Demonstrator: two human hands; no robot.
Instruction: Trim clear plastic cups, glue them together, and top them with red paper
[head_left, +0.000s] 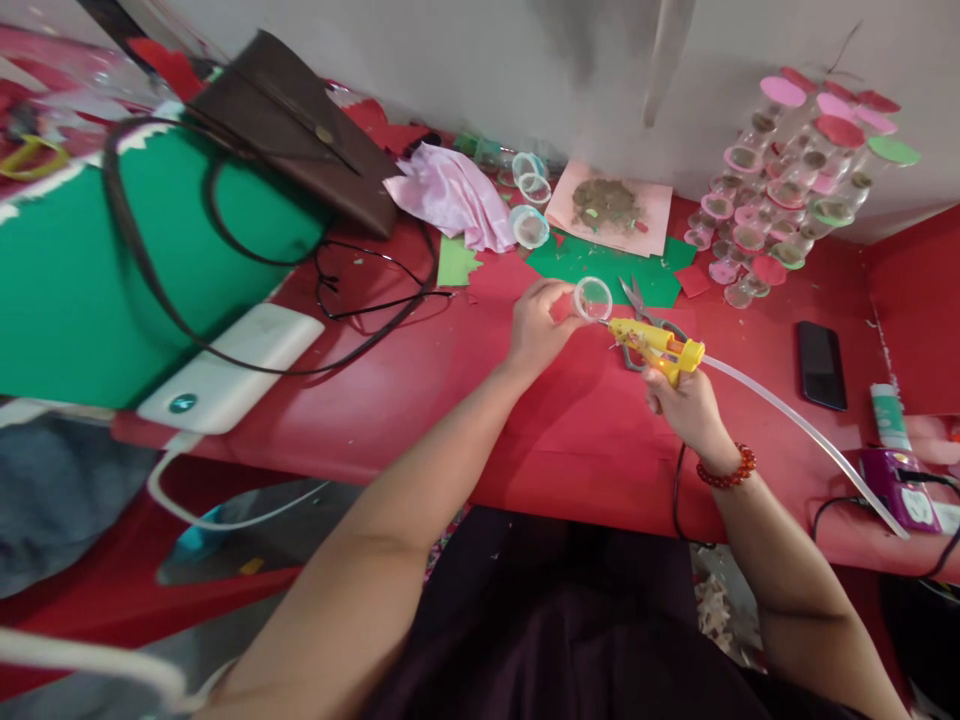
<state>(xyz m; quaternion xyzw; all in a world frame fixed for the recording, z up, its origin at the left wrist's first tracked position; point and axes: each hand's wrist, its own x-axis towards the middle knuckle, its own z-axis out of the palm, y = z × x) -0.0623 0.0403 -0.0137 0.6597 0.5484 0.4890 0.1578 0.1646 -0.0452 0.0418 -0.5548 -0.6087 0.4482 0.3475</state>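
Observation:
My left hand is closed on a small clear plastic ring and a red paper scrap, held just above the red table. My right hand grips a yellow glue gun by its handle. The gun's nozzle points left and touches the ring's lower edge. A long clear glue stick sticks out of the gun's back toward the right. Scissors lie on the table right behind the gun.
A stack of capped clear rings hangs at the back right. Green paper, loose rings, pink cloth and a brown bag lie behind. A phone and a white power bank rest on the table.

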